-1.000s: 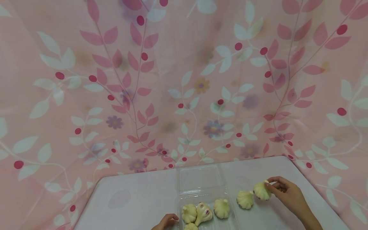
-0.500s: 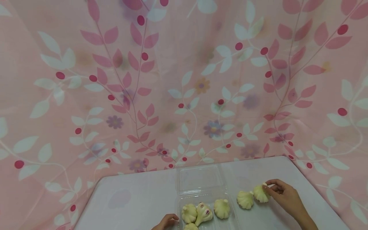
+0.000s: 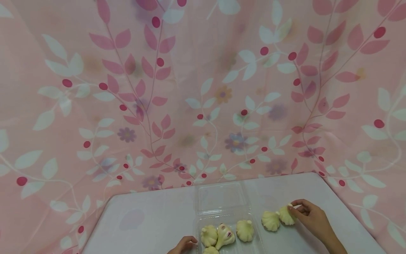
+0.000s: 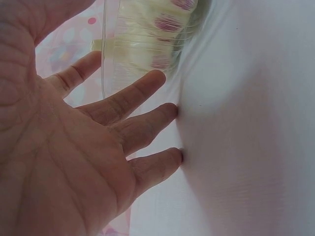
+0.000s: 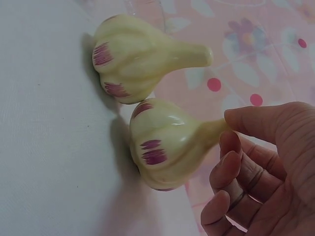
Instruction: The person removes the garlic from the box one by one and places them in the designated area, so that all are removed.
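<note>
My right hand (image 3: 293, 209) pinches the stem of a pale yellow garlic bulb (image 3: 286, 216) with purple streaks, which sits on the white table (image 3: 152, 218). In the right wrist view, thumb and forefinger (image 5: 229, 132) close on that bulb's stem (image 5: 167, 147). A second garlic bulb (image 3: 270, 221) (image 5: 133, 56) lies just to its left. A clear plastic clamshell box (image 3: 203, 220) holds several more bulbs (image 3: 245, 230). My left hand (image 3: 186, 243) rests at the box's left side, its straight fingers (image 4: 147, 113) touching the table beside the box wall (image 4: 110, 59).
The box's open lid (image 3: 220, 197) lies flat behind its base. A pink leaf-patterned curtain (image 3: 190, 88) hangs behind the table and drapes past both sides. The table's right edge (image 3: 345, 208) runs close to my right hand.
My right hand has lowered its garlic bulb down and slightly left, onto the table next to the other loose bulb. The left hand has stayed put.
</note>
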Motion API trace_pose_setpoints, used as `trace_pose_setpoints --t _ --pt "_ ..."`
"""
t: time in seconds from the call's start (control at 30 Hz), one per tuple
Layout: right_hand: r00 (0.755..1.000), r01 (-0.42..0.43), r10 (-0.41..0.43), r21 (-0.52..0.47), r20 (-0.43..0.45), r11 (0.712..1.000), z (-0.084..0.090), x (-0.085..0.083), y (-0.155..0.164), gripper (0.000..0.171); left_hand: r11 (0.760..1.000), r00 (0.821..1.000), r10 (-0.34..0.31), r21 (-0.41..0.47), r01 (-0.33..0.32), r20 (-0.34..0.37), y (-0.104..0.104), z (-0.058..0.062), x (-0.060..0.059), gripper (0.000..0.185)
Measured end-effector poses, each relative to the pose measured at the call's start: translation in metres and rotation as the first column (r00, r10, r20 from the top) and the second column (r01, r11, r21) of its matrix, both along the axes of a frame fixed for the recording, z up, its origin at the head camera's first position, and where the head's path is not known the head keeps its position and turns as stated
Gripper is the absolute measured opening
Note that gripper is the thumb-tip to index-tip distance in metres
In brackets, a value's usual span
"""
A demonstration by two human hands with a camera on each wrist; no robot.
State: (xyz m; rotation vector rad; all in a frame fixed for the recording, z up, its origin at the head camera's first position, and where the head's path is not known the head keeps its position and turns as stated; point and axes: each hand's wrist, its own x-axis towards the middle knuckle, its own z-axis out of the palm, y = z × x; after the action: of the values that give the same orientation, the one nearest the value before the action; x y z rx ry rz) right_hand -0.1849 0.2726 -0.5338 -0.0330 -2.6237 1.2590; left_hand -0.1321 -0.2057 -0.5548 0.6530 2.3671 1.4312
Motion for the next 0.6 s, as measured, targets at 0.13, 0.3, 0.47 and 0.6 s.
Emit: trace_pose_setpoints --t 0.13,0.3,0.47,0.6 --pt "0.999 -0.007 0.006 -0.008 -0.034 1.0 -0.0004 0.0005 -0.0009 0.028 0.999 0.999 -0.035 0.03 0.035 -0.001 -0.0017 0.0001 -0.0013 0.045" --pt "1.0 -0.014 0.014 -0.008 -0.001 1.0 0.0016 0.0015 -0.0016 0.03 0.994 0.996 -0.091 0.055 0.092 -0.025 -0.0045 -0.0017 -0.0044 0.045" --pt "0.999 -0.018 0.018 0.003 0.033 1.0 0.0037 0.0029 -0.0009 0.034 0.994 0.994 -0.104 0.03 0.105 -0.031 -0.0054 -0.0011 -0.006 0.046" --pt "1.0 -0.02 0.02 0.019 -0.009 1.0 0.0068 0.0047 -0.0012 0.032 0.995 0.995 -0.101 -0.001 0.101 -0.024 -0.0056 0.0028 -0.0063 0.046"
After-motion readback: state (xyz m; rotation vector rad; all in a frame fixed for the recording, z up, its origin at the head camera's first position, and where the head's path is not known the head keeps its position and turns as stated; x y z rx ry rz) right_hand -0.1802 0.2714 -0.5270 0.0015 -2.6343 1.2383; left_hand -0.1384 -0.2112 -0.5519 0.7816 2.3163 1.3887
